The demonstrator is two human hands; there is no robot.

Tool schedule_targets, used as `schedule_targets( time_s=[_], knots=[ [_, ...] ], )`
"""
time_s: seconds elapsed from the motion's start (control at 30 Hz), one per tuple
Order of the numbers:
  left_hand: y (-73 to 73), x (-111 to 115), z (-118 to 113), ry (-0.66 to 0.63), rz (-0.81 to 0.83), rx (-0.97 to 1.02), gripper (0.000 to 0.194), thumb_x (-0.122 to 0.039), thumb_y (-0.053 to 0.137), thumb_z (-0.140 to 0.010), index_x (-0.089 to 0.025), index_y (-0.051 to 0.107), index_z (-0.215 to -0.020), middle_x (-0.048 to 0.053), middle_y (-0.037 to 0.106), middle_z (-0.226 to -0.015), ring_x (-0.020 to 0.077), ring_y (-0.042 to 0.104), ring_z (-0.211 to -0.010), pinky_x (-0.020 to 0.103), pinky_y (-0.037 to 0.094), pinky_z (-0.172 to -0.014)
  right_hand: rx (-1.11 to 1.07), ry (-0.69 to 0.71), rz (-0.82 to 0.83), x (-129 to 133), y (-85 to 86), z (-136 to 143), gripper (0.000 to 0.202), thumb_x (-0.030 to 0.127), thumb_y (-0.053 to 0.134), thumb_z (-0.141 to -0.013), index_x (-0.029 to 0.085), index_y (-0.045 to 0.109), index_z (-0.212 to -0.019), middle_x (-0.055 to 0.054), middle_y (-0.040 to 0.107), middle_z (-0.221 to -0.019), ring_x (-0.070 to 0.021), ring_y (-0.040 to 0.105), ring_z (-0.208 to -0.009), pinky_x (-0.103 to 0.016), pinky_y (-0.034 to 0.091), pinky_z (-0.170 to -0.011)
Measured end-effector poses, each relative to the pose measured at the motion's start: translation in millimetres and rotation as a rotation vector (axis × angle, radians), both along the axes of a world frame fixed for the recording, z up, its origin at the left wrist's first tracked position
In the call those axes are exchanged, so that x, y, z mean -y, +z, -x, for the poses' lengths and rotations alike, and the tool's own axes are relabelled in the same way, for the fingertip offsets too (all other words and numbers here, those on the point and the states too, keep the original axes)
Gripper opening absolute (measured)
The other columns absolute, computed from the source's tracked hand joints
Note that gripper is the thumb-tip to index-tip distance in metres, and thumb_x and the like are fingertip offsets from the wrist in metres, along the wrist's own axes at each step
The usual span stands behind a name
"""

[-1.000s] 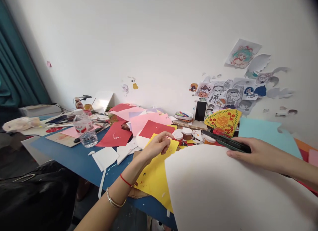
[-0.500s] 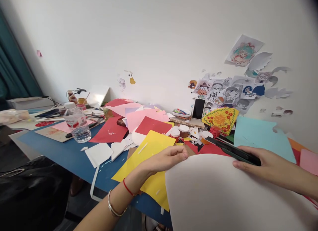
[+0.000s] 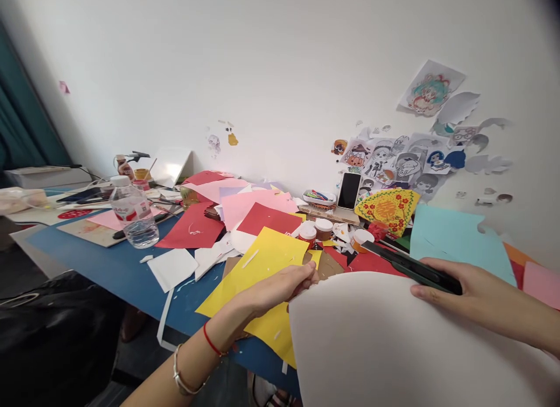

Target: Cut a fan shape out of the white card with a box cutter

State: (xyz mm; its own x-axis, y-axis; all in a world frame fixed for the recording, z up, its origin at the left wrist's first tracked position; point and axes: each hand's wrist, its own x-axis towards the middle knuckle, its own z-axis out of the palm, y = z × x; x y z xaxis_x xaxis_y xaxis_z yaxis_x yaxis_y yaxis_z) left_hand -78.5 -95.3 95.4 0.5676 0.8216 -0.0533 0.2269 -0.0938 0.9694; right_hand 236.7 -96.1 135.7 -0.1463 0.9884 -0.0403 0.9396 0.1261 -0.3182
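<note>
A large white sheet (image 3: 385,337) with a curved top edge fills the lower right. My left hand (image 3: 286,286) is closed at its upper left edge, the fingertips partly hidden; whether they pinch the sheet is unclear. My right hand (image 3: 455,287) holds a dark stapler-like tool (image 3: 415,268) over the sheet's upper edge, pointing left. Under my left forearm lies a yellow sheet (image 3: 258,267). Small white-lidded jars (image 3: 324,227) stand behind the white sheet.
Red, pink and white papers cover the blue table (image 3: 118,273). A plastic bottle (image 3: 135,214) stands left. A phone (image 3: 349,190) leans near the wall, beside a yellow fan shape (image 3: 387,210). A black bag (image 3: 56,337) is lower left.
My left hand has moved slightly left and down along the white sheet's edge. My right hand and the dark tool are almost unchanged. The view has shifted slightly.
</note>
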Motion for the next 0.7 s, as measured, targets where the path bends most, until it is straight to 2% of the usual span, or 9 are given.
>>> schedule_targets(
  time_s=[0.1, 0.2, 0.3, 0.4, 0.47, 0.53, 0.63, 0.7],
  knots=[
    [-6.6, -1, 7, -0.053, 0.002, -0.012, 0.040, -0.057, 0.040, -0.086, -0.020, 0.048, -0.073, 0.000, 0.044, -0.080, 0.0139, 0.039, -0.070, 0.023, 0.030, -0.057, 0.003, -0.036, 0.058, 3, 0.9, 5, 0.045, 0.067, 0.050, -0.072, 0.029, 0.061, -0.093, 0.001, 0.067, -0.084, -0.0271, 0.062, -0.080, -0.032, 0.048, -0.065],
    [-11.1, -2, 7, -0.123, -0.010, 0.006, 0.043, -0.061, 0.043, -0.084, -0.020, 0.046, -0.074, -0.001, 0.041, -0.077, 0.0131, 0.037, -0.069, 0.022, 0.030, -0.058, 0.019, -0.045, 0.046, 8, -0.7, 10, 0.047, 0.067, 0.050, -0.070, 0.028, 0.061, -0.093, -0.001, 0.068, -0.085, -0.0293, 0.062, -0.080, -0.034, 0.048, -0.065],
    [-13.2, -6, 1, -0.145, -0.099, -0.017, 0.044, -0.060, 0.038, -0.086, -0.020, 0.044, -0.071, -0.002, 0.039, -0.074, 0.0118, 0.035, -0.066, 0.022, 0.031, -0.060, 0.034, -0.049, -0.011, 7, -10.2, 8, 0.048, 0.068, 0.048, -0.071, 0.029, 0.064, -0.094, -0.002, 0.069, -0.087, -0.0306, 0.062, -0.085, -0.034, 0.049, -0.067],
    [-21.0, -14, -7, -0.008, -0.132, -0.067, 0.044, -0.058, 0.033, -0.088, -0.020, 0.037, -0.066, -0.004, 0.035, -0.065, 0.0107, 0.033, -0.058, 0.023, 0.030, -0.055, 0.041, -0.043, -0.068, -1, -26.7, -5, 0.049, 0.068, 0.047, -0.074, 0.027, 0.065, -0.095, -0.004, 0.069, -0.093, -0.0322, 0.061, -0.092, -0.035, 0.050, -0.067],
    [-31.8, -19, -12, 0.113, -0.119, -0.089, 0.043, -0.055, 0.027, -0.090, -0.021, 0.030, -0.064, -0.005, 0.030, -0.058, 0.0106, 0.029, -0.051, 0.024, 0.027, -0.051, 0.050, -0.020, -0.055, -10, -37.8, -16, 0.049, 0.067, 0.046, -0.075, 0.025, 0.065, -0.093, -0.005, 0.068, -0.091, -0.0314, 0.062, -0.089, -0.035, 0.050, -0.067],
    [-45.0, -20, -16, 0.244, -0.201, -0.150, 0.037, -0.046, 0.025, -0.092, -0.022, 0.027, -0.063, -0.006, 0.029, -0.056, 0.0114, 0.028, -0.050, 0.025, 0.026, -0.051, 0.068, 0.019, -0.005, -18, -46.4, -25, 0.047, 0.065, 0.046, -0.076, 0.023, 0.063, -0.089, -0.005, 0.067, -0.086, -0.0286, 0.062, -0.082, -0.034, 0.049, -0.066],
    [-64.0, -9, -26, 0.395, -0.399, -0.297, 0.026, -0.029, 0.027, -0.093, -0.022, 0.034, -0.069, -0.002, 0.042, -0.063, 0.0141, 0.039, -0.057, 0.027, 0.031, -0.056, 0.079, 0.082, 0.057, -31, -53.3, -28, 0.044, 0.061, 0.048, -0.078, 0.021, 0.063, -0.091, -0.004, 0.066, -0.085, -0.0255, 0.062, -0.078, -0.032, 0.047, -0.066],
    [-74.8, 6, -37, 0.359, -0.517, -0.348, 0.022, -0.022, 0.028, -0.092, -0.020, 0.044, -0.078, 0.003, 0.053, -0.076, 0.0170, 0.049, -0.069, 0.029, 0.038, -0.064, 0.066, 0.126, 0.096, -41, -54.8, -25, 0.045, 0.059, 0.049, -0.078, 0.020, 0.063, -0.096, -0.004, 0.067, -0.087, -0.0248, 0.062, -0.079, -0.032, 0.046, -0.066]
  ],
)
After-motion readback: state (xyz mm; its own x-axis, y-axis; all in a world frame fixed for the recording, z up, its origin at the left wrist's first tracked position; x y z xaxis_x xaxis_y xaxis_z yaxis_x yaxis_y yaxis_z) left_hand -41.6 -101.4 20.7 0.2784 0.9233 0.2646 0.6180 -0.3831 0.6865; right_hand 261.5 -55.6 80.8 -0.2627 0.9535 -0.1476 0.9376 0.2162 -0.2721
